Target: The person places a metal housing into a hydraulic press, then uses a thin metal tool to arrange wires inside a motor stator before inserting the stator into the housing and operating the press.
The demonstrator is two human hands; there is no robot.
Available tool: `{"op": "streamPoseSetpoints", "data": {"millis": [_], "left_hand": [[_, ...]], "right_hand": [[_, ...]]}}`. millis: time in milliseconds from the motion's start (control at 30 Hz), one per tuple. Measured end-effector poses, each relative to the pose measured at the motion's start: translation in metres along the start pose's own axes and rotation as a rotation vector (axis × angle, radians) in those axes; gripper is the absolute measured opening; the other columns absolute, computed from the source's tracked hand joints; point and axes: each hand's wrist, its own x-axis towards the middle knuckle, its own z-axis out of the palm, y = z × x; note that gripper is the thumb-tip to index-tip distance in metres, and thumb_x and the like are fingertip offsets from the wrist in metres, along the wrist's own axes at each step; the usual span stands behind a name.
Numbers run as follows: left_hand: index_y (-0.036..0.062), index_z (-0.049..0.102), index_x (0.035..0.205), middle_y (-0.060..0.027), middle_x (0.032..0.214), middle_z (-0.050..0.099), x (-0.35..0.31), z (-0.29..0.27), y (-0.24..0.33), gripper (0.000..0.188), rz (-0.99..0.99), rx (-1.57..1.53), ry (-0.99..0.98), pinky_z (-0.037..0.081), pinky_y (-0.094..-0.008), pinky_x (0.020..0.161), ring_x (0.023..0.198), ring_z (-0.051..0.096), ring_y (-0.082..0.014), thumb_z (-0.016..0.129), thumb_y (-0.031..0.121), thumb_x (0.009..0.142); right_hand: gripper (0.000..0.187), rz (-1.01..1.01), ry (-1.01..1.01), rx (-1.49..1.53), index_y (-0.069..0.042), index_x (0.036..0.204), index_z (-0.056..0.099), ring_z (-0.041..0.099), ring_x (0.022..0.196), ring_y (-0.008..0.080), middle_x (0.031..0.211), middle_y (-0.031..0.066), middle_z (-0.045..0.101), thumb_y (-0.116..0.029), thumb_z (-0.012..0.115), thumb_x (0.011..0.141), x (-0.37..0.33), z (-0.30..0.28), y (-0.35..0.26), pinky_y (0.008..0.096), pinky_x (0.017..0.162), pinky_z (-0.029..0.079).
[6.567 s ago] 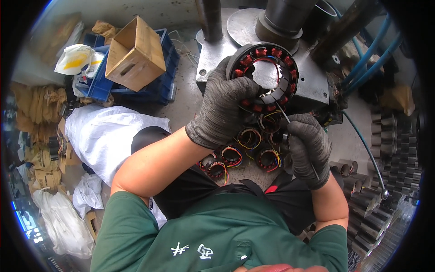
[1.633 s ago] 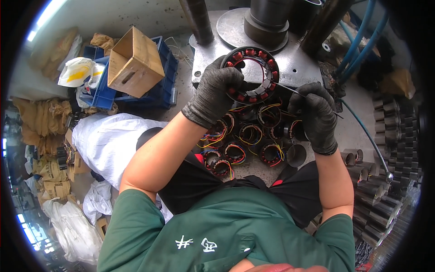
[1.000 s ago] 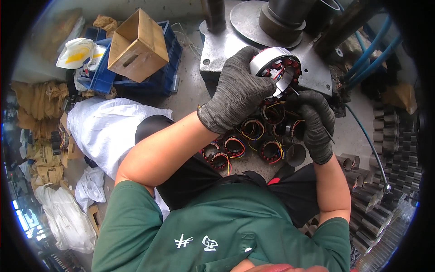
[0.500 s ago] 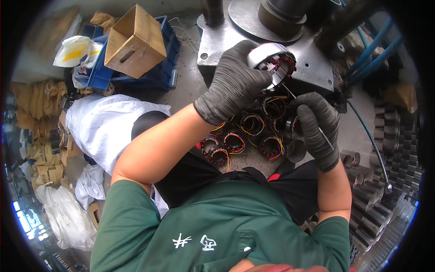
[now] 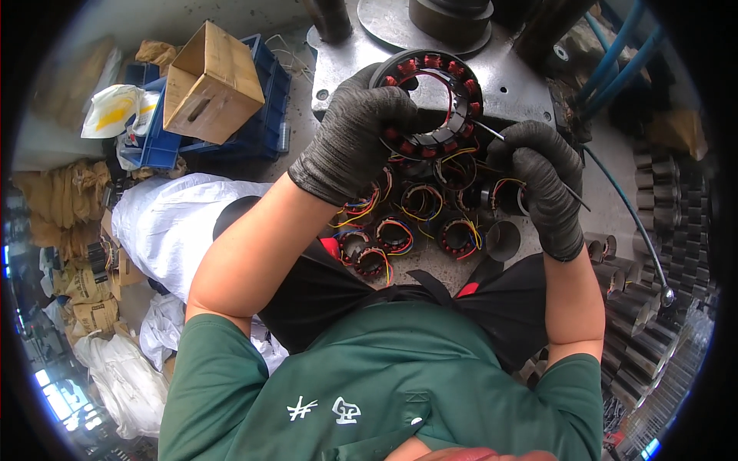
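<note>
The left hand (image 5: 346, 134) clasps a ring (image 5: 466, 100) in front of the metal block (image 5: 354, 67) while the right hand (image 5: 547, 180) holds a thin rod (image 5: 490, 131) reaching the ring's right side, where a slip could scratch the red wire (image 5: 455, 69).

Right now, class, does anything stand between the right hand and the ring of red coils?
Nothing visible blocks the gap: only the thin rod in the right hand reaches across to the ring, which the left hand grips at its left.

Red-coiled black ring (image 5: 463, 109), tilted, aloft
</note>
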Motion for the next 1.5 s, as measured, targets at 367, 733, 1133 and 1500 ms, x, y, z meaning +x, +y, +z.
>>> {"op": "streamPoseSetpoints", "data": {"millis": [367,733,1133,1500], "left_hand": [[-0.0066,0.063,0.127,-0.0098,0.096,0.07,-0.003,0.003,0.004,0.053,0.036,0.036,-0.006,0.058,-0.0301,0.071,0.077,0.067,-0.0165,0.068,0.006,0.076],[-0.005,0.062,0.124,-0.0071,0.088,0.066,0.004,-0.004,-0.003,0.049,0.031,-0.102,0.01,0.056,-0.0305,0.067,0.077,0.064,-0.0165,0.068,0.007,0.076],[0.0018,0.069,0.092,-0.0099,0.091,0.071,-0.001,-0.02,-0.013,0.01,0.136,-0.036,-0.162,0.062,-0.0352,0.085,0.089,0.072,-0.0189,0.066,-0.007,0.087],[-0.0006,0.071,0.091,-0.0139,0.091,0.075,0.002,-0.022,-0.01,0.009,-0.053,-0.311,-0.231,0.063,-0.0376,0.082,0.084,0.074,-0.0225,0.067,0.006,0.087]], "right_hand": [[0.03,-0.089,-0.037,-0.063,0.002,0.11,0.071,0.069,0.097,0.0187,0.101,0.0114,0.073,-0.022,0.062,0.094,0.001,-0.001,-0.002,0.0353,0.09,0.055],[0.03,-0.079,-0.006,0.168,0.006,0.114,0.069,0.073,0.093,0.0221,0.102,0.0153,0.074,-0.018,0.063,0.097,0.0,-0.004,0.002,0.0362,0.085,0.059],[0.03,-0.002,0.008,0.353,0.006,0.114,0.068,0.075,0.092,0.0273,0.102,0.0174,0.075,-0.017,0.064,0.095,0.003,-0.007,0.006,0.0393,0.087,0.062],[0.034,0.025,-0.102,0.378,0.006,0.115,0.067,0.075,0.089,0.0324,0.099,0.0192,0.074,-0.02,0.062,0.094,0.011,-0.025,0.013,0.0443,0.081,0.062]]}}
